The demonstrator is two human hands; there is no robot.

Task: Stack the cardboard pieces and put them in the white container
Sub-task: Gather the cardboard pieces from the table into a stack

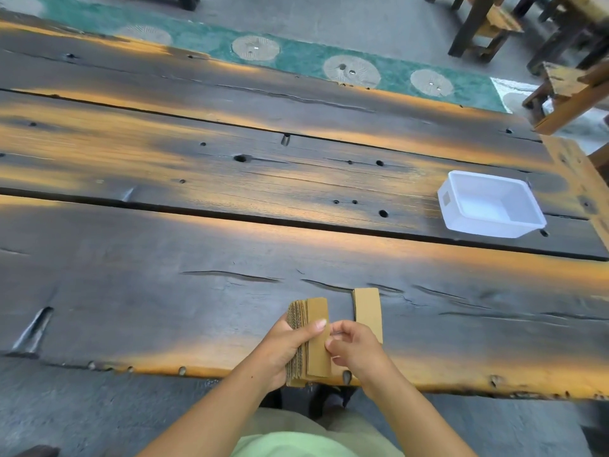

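Note:
A thick stack of brown corrugated cardboard strips (316, 313) is gripped in my left hand (290, 344), thumb across its top face, just above the table's near edge. My right hand (354, 347) sits right beside it, fingers curled and touching the stack's right edge. A few more cardboard strips (366, 308) lie flat on the table just right of the stack, partly hidden by my right hand. The white container (445, 206) stands empty far off to the right, well apart from both hands.
The work surface is a dark, charred wooden plank table (197, 258) with cracks, holes and gaps between planks. Wooden benches (566, 90) stand beyond the table's right end. A green patterned floor strip runs past the far edge.

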